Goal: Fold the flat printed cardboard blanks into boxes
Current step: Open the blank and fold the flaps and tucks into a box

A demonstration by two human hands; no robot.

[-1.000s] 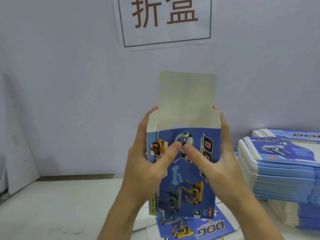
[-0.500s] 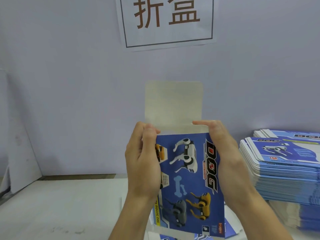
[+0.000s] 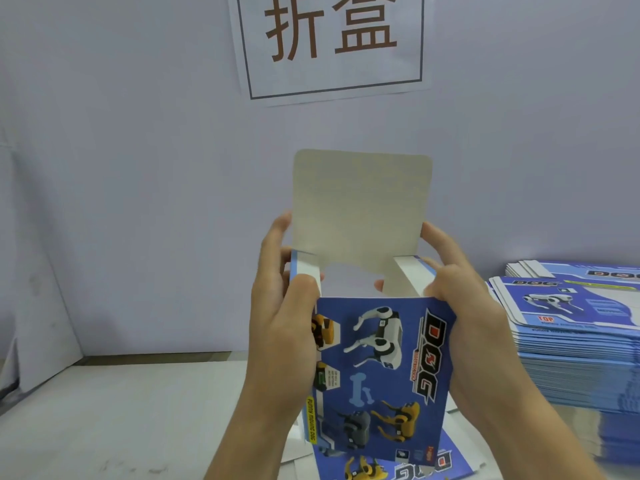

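Box (image 3: 381,368): held upright in the air over the table (image 3: 104,410), in front of the wall, now popped open into a tube. Half a second ago it was nearly flat, with the hands closed round its top corners; now the mouth is open and both side flaps are exposed.

Fingers: left hand (image 3: 280,327) grips the left top corner, thumb curled over the left flap (image 3: 306,268), fingers wrapped behind the side wall. Right hand (image 3: 464,306) grips the right top corner, thumb pressing the right flap (image 3: 412,275) inward, fingers curled behind. Both hands clamped on the box, none spread free.

Meaning: my read is that the body is erected and top closure is underway. The side flaps go in first, then the lid (image 3: 362,209) comes down and tucks. Lid stands straight up, not yet folded.

Materials: thin card, glossy blue print of robot dogs and "DOG" lettering outside, matte grey-beige raw board inside. Lid is a broad rectangle with rounded top corners. Side flaps are narrow, white-faced with a blue edge. Creases look pre-scored and should fold cleanly.

Outward: another blank (image 3: 398,469) lies flat on the table under the box. Tall stack (image 3: 571,327) of flat blanks to the right, well apart. Sign (image 3: 332,43) with two characters on the wall above.
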